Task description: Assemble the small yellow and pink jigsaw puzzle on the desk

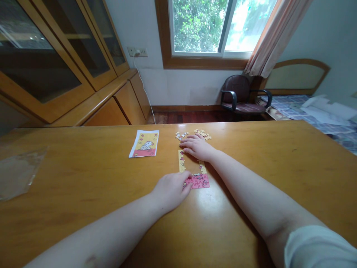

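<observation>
A partly assembled jigsaw puzzle [199,181] lies flat on the table, with a pink bottom, yellow side strips and bare wood inside its frame. My left hand [173,189] rests at its lower left corner, thumb and forefinger apart with pink pieces between them. Over the puzzle's top end lies my right hand [198,147], palm down with fingers stretched to the left; a small piece may be at its fingertips, but I cannot tell. Loose puzzle pieces [182,135] sit just beyond it, beside a second group of tan pieces [205,134]. The right hand hides the puzzle's upper right part.
A picture card [145,144] with a white animal on yellow and pink lies left of the puzzle. A clear plastic bag [19,171] is at the table's left end. Beyond the wooden table [251,149] stand a chair [242,95] and a bed [290,106].
</observation>
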`<action>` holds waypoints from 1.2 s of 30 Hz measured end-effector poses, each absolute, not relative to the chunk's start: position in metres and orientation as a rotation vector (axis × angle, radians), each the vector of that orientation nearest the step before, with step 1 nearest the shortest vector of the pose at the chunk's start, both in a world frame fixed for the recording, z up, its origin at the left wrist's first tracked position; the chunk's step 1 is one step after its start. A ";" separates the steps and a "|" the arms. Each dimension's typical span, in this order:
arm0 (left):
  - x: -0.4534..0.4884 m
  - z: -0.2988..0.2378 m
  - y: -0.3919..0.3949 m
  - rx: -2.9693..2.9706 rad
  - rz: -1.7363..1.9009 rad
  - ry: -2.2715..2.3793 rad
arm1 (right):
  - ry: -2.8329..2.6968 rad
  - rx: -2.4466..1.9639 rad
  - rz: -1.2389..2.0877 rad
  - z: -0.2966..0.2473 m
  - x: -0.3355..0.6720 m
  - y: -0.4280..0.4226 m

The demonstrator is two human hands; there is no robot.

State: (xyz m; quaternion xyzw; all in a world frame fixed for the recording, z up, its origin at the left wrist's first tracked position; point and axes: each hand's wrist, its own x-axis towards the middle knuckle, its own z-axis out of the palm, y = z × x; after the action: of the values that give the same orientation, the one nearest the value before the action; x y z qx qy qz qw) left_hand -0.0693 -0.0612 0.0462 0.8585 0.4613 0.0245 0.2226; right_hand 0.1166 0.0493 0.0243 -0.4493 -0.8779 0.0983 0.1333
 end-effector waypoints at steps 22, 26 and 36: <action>-0.069 0.045 -0.061 2.376 0.077 1.273 | -2.429 -1.423 0.045 0.016 0.113 0.053; -0.069 0.045 -0.061 2.371 0.076 1.272 | -2.390 -1.483 0.060 0.014 0.113 0.055; -0.070 0.042 -0.060 2.381 0.084 1.265 | -2.385 -1.549 0.095 0.020 0.111 0.052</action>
State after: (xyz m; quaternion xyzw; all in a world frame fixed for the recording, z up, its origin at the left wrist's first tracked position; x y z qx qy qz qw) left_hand -0.0695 -0.0600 0.0421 0.8609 0.4576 0.0305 0.2202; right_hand 0.1110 0.0516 0.0202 -0.5383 -0.8291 0.0328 0.1474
